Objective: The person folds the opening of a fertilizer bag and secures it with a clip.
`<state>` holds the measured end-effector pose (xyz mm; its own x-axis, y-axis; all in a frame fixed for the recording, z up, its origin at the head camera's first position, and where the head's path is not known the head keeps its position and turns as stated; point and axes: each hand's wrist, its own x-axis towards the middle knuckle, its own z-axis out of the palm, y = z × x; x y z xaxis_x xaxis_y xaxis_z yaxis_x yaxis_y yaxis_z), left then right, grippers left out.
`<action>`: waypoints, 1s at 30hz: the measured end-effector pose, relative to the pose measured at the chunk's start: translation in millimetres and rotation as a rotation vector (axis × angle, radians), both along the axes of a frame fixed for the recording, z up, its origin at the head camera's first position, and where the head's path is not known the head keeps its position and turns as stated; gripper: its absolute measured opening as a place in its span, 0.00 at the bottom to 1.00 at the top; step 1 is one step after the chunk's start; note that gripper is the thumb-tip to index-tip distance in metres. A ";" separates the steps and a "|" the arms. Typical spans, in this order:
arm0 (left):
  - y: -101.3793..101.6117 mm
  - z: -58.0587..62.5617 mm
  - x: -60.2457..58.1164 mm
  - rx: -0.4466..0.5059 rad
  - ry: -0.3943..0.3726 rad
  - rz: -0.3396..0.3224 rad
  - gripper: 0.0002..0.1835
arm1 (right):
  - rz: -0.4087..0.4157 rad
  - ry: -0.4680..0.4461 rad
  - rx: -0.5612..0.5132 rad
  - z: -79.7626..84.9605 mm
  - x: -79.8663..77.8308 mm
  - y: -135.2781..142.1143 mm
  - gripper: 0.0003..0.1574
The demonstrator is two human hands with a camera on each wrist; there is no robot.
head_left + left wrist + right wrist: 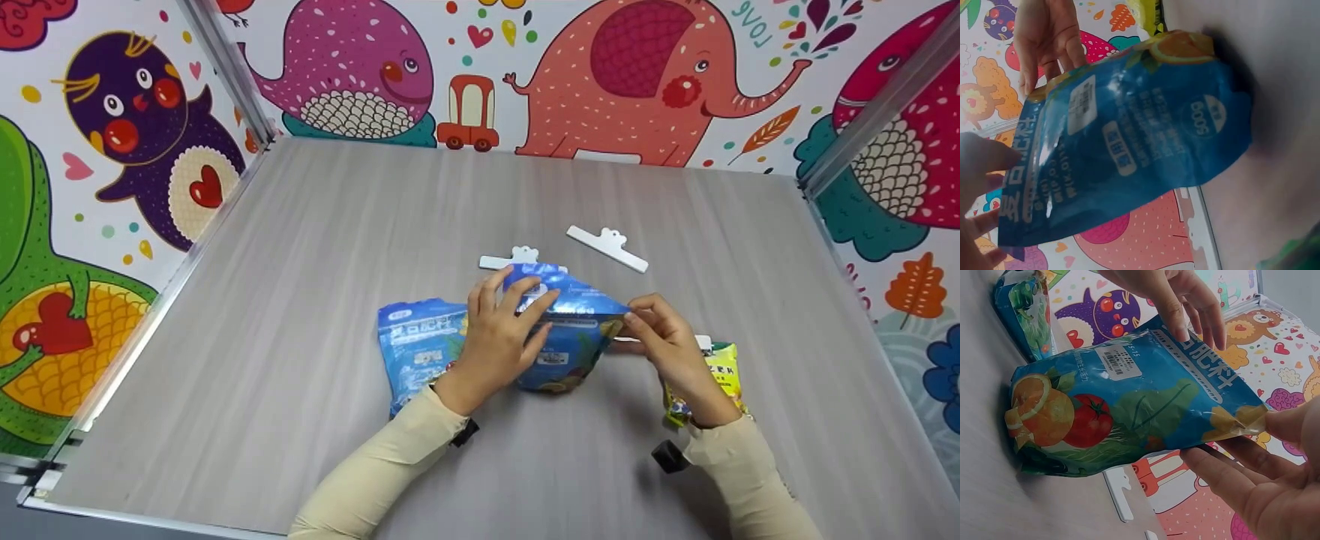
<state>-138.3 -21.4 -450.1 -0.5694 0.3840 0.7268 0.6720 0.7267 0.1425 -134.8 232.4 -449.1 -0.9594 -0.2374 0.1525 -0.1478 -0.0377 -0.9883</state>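
Note:
A blue fertilizer bag with fruit and vegetables printed on it stands tilted on the table between both hands. My left hand holds its upper left part, thumb on the near face and fingers spread over the top. At the bag's top right corner, my right hand pinches the edge between thumb and fingers. The printed front bulges at the bottom in the right wrist view. Left of it lies a second blue bag, partly covered by my left forearm. A yellow bag sits behind my right wrist, partly hidden.
Beyond the held bag lie two white clips: one just behind its top, the other farther right. A white strip shows at the yellow bag's top. Printed cartoon panels wall the table at the back and sides.

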 end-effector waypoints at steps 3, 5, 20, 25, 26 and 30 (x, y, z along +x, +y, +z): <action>1.1 -1.6 -1.4 -0.003 0.012 0.015 0.20 | -0.005 -0.003 0.009 -0.1 -0.2 0.1 0.11; 1.8 -2.8 -2.1 0.006 0.014 0.019 0.19 | -0.012 -0.009 0.016 0.0 -0.3 0.0 0.10; 7.2 -10.7 -8.8 0.047 0.044 0.078 0.14 | -0.054 -0.050 0.018 1.1 0.3 -1.5 0.09; 7.2 -12.9 -10.4 0.037 0.049 0.090 0.13 | -0.064 -0.068 0.007 2.2 1.2 -2.3 0.10; 7.2 -13.3 -10.7 0.036 0.046 0.091 0.13 | -0.067 -0.076 0.003 2.3 1.2 -2.5 0.10; 7.4 -14.4 -11.1 0.046 0.036 0.086 0.12 | -0.070 -0.087 -0.002 2.5 1.0 -2.9 0.10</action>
